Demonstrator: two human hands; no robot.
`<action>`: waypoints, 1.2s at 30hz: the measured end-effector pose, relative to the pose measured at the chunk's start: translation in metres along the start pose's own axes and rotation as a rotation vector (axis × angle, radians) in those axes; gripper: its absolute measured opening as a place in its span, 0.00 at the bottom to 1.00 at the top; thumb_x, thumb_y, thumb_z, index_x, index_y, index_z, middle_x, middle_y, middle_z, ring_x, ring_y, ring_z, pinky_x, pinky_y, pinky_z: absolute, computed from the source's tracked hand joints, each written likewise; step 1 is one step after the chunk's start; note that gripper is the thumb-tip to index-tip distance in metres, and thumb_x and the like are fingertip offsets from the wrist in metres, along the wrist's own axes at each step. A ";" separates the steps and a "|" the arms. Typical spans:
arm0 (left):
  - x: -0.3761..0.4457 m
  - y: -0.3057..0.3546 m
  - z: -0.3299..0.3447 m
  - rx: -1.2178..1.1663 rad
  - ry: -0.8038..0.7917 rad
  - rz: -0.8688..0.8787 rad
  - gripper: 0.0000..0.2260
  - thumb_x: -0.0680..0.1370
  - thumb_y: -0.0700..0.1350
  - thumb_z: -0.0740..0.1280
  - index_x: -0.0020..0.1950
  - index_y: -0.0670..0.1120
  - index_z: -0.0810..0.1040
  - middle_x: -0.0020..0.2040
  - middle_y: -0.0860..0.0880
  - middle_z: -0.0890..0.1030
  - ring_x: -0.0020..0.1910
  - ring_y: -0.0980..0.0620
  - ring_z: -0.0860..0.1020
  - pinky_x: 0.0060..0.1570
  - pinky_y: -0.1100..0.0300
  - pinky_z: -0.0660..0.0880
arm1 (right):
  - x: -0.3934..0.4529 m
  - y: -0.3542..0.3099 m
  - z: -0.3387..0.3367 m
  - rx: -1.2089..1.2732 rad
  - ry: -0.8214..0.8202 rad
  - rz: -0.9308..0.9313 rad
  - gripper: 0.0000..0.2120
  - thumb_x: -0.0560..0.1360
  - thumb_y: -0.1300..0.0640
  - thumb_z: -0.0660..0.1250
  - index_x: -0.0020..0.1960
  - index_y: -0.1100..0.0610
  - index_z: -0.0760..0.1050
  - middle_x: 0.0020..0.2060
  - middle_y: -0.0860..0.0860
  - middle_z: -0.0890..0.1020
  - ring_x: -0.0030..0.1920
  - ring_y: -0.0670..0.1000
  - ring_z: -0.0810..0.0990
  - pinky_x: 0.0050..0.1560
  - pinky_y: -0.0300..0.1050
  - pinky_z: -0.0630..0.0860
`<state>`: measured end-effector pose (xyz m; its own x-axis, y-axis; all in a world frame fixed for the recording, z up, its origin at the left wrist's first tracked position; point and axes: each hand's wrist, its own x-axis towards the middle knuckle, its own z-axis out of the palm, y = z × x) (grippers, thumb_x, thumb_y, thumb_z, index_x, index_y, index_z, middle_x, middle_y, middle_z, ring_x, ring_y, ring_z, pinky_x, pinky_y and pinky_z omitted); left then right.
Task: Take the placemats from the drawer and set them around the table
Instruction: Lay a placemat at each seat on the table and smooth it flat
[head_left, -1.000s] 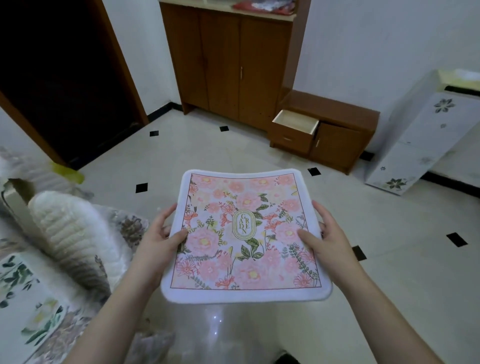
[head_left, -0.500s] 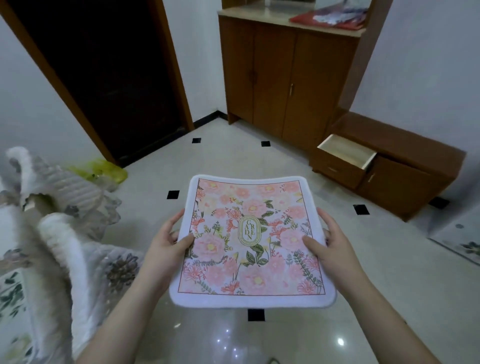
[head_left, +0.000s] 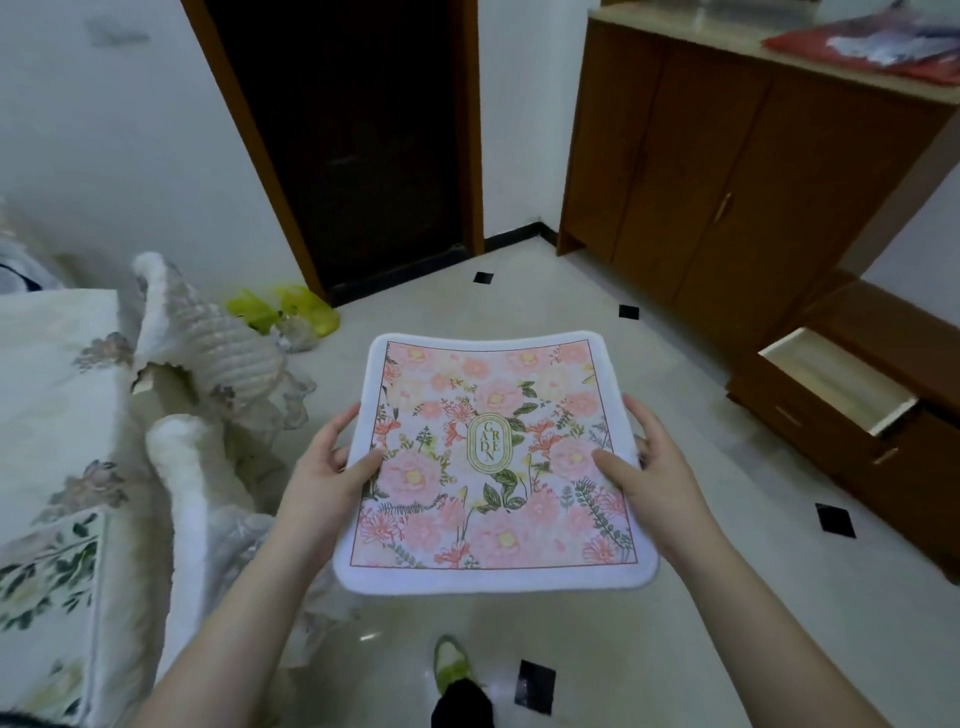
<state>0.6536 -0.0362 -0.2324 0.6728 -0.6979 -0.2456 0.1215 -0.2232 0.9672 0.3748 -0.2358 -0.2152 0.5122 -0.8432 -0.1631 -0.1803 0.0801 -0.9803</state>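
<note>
A square placemat (head_left: 493, 462) with a white border and pink flowers is held flat in front of me, above the floor. My left hand (head_left: 324, 478) grips its left edge, thumb on top. My right hand (head_left: 652, 467) grips its right edge the same way. The open drawer (head_left: 836, 379) of a low brown cabinet stands at the right; its inside looks bare. At the left edge lies a table (head_left: 47, 374) under a floral cloth, with another floral mat (head_left: 41, 566) on its near part.
A chair with a white fluffy cover (head_left: 208, 353) stands between me and the table. A tall brown cupboard (head_left: 727, 171) is at the back right, a dark doorway (head_left: 358, 140) behind. Yellow bags (head_left: 283, 309) lie on the floor. My foot (head_left: 452, 670) shows below.
My view has swung to the left, so the drawer slid to the right edge and the table and chair came further into sight. Both hands still hold the placemat the same way.
</note>
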 end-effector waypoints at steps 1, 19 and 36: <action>0.012 0.001 -0.006 -0.016 0.012 0.000 0.25 0.79 0.44 0.70 0.67 0.69 0.70 0.54 0.48 0.86 0.48 0.40 0.86 0.44 0.36 0.81 | 0.016 -0.003 0.008 -0.010 -0.015 -0.001 0.31 0.76 0.61 0.71 0.67 0.32 0.65 0.49 0.48 0.86 0.43 0.54 0.87 0.38 0.53 0.84; 0.192 0.074 -0.089 -0.086 0.183 -0.003 0.25 0.80 0.40 0.68 0.70 0.64 0.69 0.50 0.47 0.87 0.45 0.43 0.86 0.33 0.50 0.82 | 0.247 -0.068 0.136 -0.072 -0.161 -0.021 0.32 0.76 0.60 0.71 0.69 0.32 0.65 0.47 0.40 0.84 0.44 0.52 0.87 0.44 0.58 0.84; 0.334 0.139 -0.101 -0.071 0.499 0.001 0.24 0.80 0.42 0.68 0.69 0.66 0.69 0.50 0.47 0.87 0.46 0.41 0.86 0.43 0.40 0.82 | 0.491 -0.128 0.219 -0.051 -0.479 -0.040 0.29 0.77 0.61 0.69 0.71 0.39 0.66 0.49 0.46 0.85 0.45 0.52 0.87 0.43 0.59 0.84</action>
<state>0.9685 -0.2314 -0.1733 0.9378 -0.2838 -0.2000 0.1583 -0.1633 0.9738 0.8335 -0.5433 -0.1945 0.8466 -0.5045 -0.1697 -0.1872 0.0161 -0.9822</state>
